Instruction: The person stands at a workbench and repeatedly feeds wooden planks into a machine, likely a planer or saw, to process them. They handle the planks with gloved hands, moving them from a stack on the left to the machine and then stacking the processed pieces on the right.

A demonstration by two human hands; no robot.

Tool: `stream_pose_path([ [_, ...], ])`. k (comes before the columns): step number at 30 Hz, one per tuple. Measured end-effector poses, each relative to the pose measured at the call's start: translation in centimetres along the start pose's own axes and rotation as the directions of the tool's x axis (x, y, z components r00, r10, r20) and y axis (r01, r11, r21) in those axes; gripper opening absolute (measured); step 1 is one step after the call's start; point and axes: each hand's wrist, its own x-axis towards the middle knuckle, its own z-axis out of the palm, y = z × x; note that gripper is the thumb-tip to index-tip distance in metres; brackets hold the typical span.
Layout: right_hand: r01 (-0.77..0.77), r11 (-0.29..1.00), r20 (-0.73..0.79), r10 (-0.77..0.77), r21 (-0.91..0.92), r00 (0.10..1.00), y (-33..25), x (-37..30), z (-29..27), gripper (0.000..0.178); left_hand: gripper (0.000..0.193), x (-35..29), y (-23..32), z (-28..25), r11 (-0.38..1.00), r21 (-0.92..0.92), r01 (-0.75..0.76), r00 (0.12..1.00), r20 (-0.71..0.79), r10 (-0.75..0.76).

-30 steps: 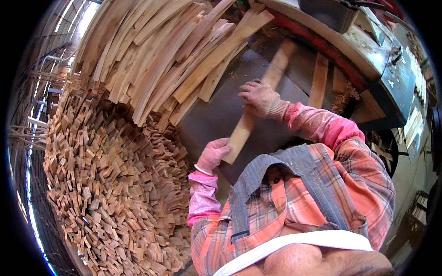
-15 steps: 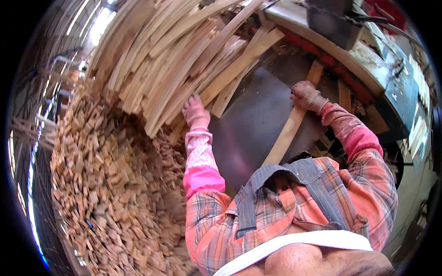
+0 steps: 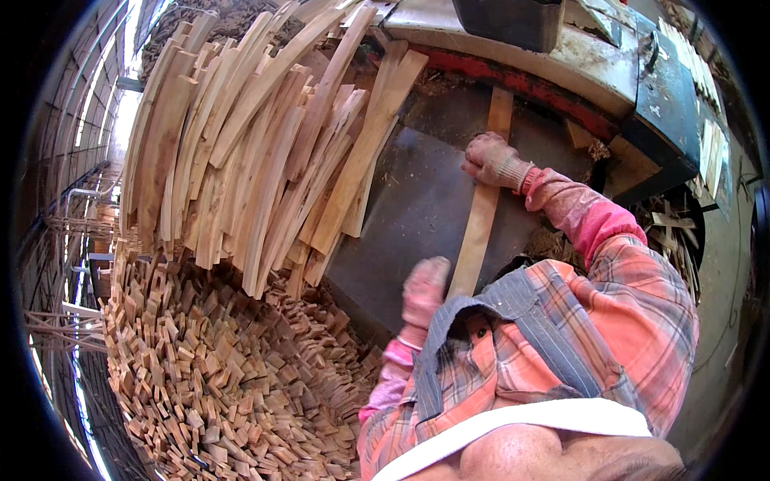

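A long pale wooden slat (image 3: 475, 228) lies lengthwise over a dark metal tabletop (image 3: 401, 204). My right hand (image 3: 492, 159), in a dusty pinkish work glove, is closed at the slat's left edge, toward its far end. My left hand (image 3: 425, 290), gloved alike, is just left of the slat's near end and close to my apron. Motion blurs its fingers, and I cannot tell whether it touches the slat. To the left, a large heap of curved wooden slats (image 3: 265, 152) overhangs the tabletop's edge.
Below the heap, many short wood pieces (image 3: 233, 369) form a tall, dense stack on the left. A machine bed with a red edge (image 3: 529, 90) borders the far side, carrying a dark box (image 3: 513, 22). Scrap strips (image 3: 674, 228) lie at right.
My left hand has left the heap of slats and come right and nearer to my body, beside the slat's near end. My right hand stays on the slat. The whole view has shifted.
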Motion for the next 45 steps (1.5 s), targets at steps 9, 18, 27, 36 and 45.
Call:
stream_pose_path([
  [9, -0.031, 0.996, -0.192, 0.048, 0.089, 0.98, 4.4, 1.8, 0.3, 0.031, 0.057, 6.6, 3.7, 4.3, 0.99, 0.017, 0.138, 0.986, 0.092, -0.139],
  [18, 0.075, 0.997, -0.009, -0.075, -0.002, 0.997, 0.3, -2.7, -0.1, 0.03, 0.055, 10.5, -3.0, 0.8, 0.955, 0.163, 0.248, 0.964, -0.136, -0.227],
  [27, 0.064, 0.991, -0.15, -0.046, 0.116, 0.988, 5.5, -1.7, 0.1, 0.026, 0.096, 9.2, -14.5, -11.2, 0.292, 0.679, 0.674, 0.478, -0.098, -0.873],
  [36, 0.263, 0.956, -0.286, -0.218, 0.131, 0.933, -0.5, -0.9, -1.5, 0.02, 0.072, -0.1, -6.2, -6.9, 0.703, -0.148, 0.695, 0.682, -0.171, -0.711],
  [45, 0.327, 0.94, -0.256, -0.295, 0.095, 0.921, -9.7, -1.6, 0.8, 0.027, 0.07, 0.9, 0.4, -2.0, 0.835, 0.068, 0.545, 0.837, 0.004, -0.547],
])
